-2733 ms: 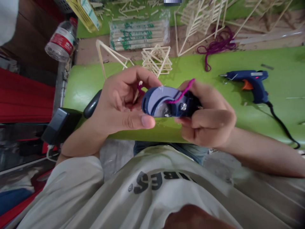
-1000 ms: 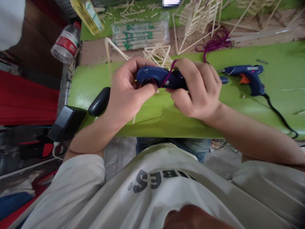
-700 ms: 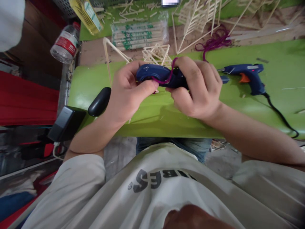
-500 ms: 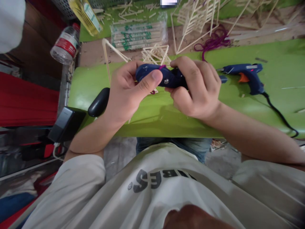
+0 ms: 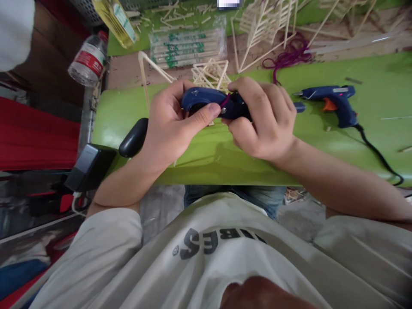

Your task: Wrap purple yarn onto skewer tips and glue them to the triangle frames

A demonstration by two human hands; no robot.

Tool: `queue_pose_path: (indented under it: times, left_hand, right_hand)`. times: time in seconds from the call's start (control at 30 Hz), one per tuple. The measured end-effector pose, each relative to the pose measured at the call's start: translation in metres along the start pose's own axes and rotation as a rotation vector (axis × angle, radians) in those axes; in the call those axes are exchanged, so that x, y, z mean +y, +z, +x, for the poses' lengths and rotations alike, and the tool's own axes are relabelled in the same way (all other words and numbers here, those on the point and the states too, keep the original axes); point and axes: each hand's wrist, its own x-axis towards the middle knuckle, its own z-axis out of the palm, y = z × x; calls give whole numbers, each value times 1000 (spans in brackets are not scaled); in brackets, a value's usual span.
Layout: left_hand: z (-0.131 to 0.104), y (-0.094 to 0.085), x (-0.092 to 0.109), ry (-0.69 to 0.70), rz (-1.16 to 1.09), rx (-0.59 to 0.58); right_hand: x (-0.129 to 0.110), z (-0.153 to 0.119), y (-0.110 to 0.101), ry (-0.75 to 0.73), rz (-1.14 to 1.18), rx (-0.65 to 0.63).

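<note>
A dark blue hand tool (image 5: 202, 95) with a metal screw and a strand of purple string at its middle is held between my two hands above the green work surface. My left hand (image 5: 174, 124) grips its rounded left end, thumb lying along the near side. Around its right part my right hand (image 5: 265, 120) is wrapped, and a blue tip sticks out past the fingers. Just behind the tool sits a small frame of thin wooden sticks (image 5: 210, 74). A blue glue gun (image 5: 337, 96) with an orange trigger lies to the right.
Packaged sticks (image 5: 189, 48), a larger stick structure (image 5: 267, 25) and purple cord (image 5: 291, 56) lie at the back. On the left are a black case (image 5: 133, 137), a dark box with a cable (image 5: 90, 167), a red-labelled bottle (image 5: 88, 60) and a yellow liquid bottle (image 5: 116, 21).
The tool has turned slightly in my hands, and the purple strand now shows farther right across it. My left thumb has shifted a little down and right.
</note>
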Motion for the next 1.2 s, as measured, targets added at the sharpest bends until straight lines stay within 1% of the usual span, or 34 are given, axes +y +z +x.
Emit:
queue_pose_path:
  times: [0.07,0.2,0.37,0.5,0.57,0.73,0.87,0.93,1.1,1.2]
  left_hand:
    - [0,-1,0,-10,-1,1]
    - [1,1,1,-42,-28,19]
    - [-1,1,8,-78,13,40]
    - [0,1,6,-21,-77,-8]
    - [1,3,3,8,-86,-18]
    - [3,6,-2,58,-12,6]
    - [0,2,2,-4,132,35]
    - [-1,0,3,-39,149,37]
    - [3,-6,-2,-20,132,24]
    - [5,-9,-6,-29,88,14]
  right_hand:
    - [2,0,0,28,4,-8]
    - [1,-1,-1,7,-34,-46]
    - [-4,0,-4,-3,-95,-91]
    - [-5,0,-3,18,-93,-96]
    - [-5,0,-3,34,-85,-95]
    - [-7,-2,-2,70,-26,-71]
    - [-8,-2,-2,66,-30,-63]
    - [-8,-2,-1,56,-72,-68]
    - [-7,-2,0,-49,-123,-6]
    - [-5,-3,0,-73,-146,3]
